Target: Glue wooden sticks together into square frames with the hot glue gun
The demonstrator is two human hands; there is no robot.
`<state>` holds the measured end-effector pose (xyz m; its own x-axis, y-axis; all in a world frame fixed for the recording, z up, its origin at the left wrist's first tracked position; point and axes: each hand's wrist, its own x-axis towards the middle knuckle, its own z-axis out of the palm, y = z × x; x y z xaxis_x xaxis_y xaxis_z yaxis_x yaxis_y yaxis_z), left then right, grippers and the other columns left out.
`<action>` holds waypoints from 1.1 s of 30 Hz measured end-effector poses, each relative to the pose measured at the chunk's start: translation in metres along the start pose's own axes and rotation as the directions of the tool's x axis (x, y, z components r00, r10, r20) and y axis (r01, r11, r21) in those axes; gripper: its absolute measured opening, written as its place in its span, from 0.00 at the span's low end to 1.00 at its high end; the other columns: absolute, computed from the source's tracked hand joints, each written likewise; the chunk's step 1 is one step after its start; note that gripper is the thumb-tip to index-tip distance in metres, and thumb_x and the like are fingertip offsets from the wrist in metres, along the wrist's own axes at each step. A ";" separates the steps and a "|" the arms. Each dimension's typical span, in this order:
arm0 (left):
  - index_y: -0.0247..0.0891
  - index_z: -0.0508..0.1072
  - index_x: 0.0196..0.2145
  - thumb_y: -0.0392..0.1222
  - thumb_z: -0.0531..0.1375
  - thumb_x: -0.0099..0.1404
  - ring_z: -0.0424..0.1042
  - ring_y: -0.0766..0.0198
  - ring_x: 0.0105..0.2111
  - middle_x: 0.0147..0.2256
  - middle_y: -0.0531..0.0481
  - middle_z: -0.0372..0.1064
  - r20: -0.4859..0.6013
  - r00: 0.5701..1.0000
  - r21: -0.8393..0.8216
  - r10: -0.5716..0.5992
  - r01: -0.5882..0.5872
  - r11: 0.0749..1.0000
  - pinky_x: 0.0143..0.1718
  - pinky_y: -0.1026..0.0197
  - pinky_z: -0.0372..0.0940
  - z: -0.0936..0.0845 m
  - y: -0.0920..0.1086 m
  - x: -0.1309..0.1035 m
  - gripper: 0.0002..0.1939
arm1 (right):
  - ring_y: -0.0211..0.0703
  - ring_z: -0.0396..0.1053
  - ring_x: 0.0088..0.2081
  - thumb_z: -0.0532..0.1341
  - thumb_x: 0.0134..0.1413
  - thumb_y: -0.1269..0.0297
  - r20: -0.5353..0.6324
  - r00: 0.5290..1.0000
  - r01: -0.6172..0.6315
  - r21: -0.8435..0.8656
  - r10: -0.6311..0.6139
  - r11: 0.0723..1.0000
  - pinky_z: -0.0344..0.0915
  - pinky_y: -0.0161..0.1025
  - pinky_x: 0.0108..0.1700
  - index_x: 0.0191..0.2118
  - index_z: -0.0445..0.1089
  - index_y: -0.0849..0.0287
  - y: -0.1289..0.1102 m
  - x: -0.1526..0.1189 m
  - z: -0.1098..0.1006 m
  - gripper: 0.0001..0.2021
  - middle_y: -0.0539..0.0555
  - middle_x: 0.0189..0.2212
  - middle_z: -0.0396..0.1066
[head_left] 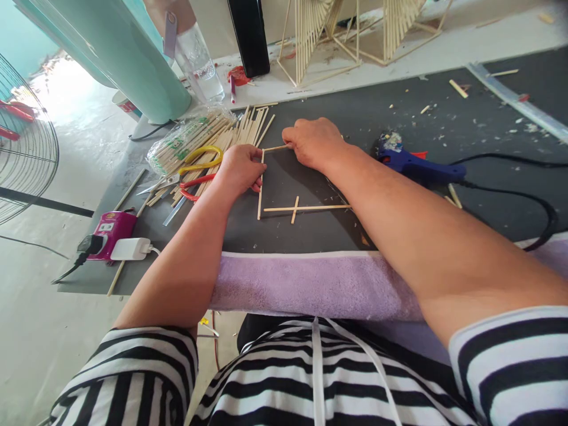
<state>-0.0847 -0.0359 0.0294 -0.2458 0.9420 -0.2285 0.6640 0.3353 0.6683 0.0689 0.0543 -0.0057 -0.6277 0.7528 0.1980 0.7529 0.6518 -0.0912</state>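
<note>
My left hand [244,168] pinches an upright-lying wooden stick [260,201] near its far end. A second stick [276,148] meets that end at a corner, and my right hand [314,142] grips its other end between closed fingers. Nearer to me, a long stick [319,208] lies across the grey table, partly hidden by my right forearm, with a short stick [293,216] crossing it. Just left of my left hand are scissors [197,171] with yellow and red handles, on a pile of loose sticks [252,127].
A blue glue gun [419,167] with a black cable lies right of my right hand. Stick structures [350,47], a black phone [251,38] and a bottle [202,62] stand behind. A pink power socket [110,234] sits at the left; a purple towel [310,281] covers the near edge.
</note>
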 end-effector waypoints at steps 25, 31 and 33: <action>0.35 0.71 0.50 0.31 0.57 0.59 0.68 0.65 0.19 0.18 0.55 0.62 -0.001 1.000 -0.006 0.022 -0.022 1.000 0.25 0.62 0.69 0.001 -0.009 0.008 0.20 | 0.47 0.67 0.39 0.50 0.60 0.66 -0.003 1.000 0.004 0.002 -0.004 1.000 0.54 0.40 0.35 0.45 0.71 0.54 0.001 0.001 0.002 0.14 0.57 0.42 0.72; 0.35 0.72 0.49 0.31 0.57 0.58 0.66 0.66 0.16 0.16 0.57 0.62 0.020 1.000 -0.069 0.023 -0.021 0.997 0.21 0.65 0.67 -0.003 -0.011 0.010 0.19 | 0.47 0.69 0.36 0.51 0.59 0.68 -0.013 0.999 0.039 -0.065 -0.040 0.997 0.51 0.41 0.33 0.44 0.71 0.52 -0.002 -0.001 -0.005 0.13 0.56 0.41 0.73; 0.34 0.72 0.49 0.31 0.58 0.57 0.66 0.66 0.15 0.16 0.57 0.63 0.010 1.000 -0.094 0.026 -0.025 0.995 0.19 0.65 0.66 -0.004 -0.010 0.010 0.20 | 0.48 0.70 0.37 0.50 0.59 0.69 -0.013 0.999 0.046 -0.065 -0.047 0.997 0.51 0.41 0.33 0.44 0.70 0.51 -0.002 -0.001 -0.008 0.14 0.57 0.41 0.73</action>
<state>-0.0965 -0.0301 0.0230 -0.2214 0.9504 -0.2186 0.6005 0.3095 0.7373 0.0695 0.0513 0.0017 -0.6598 0.7200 0.2150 0.7344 0.6785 -0.0181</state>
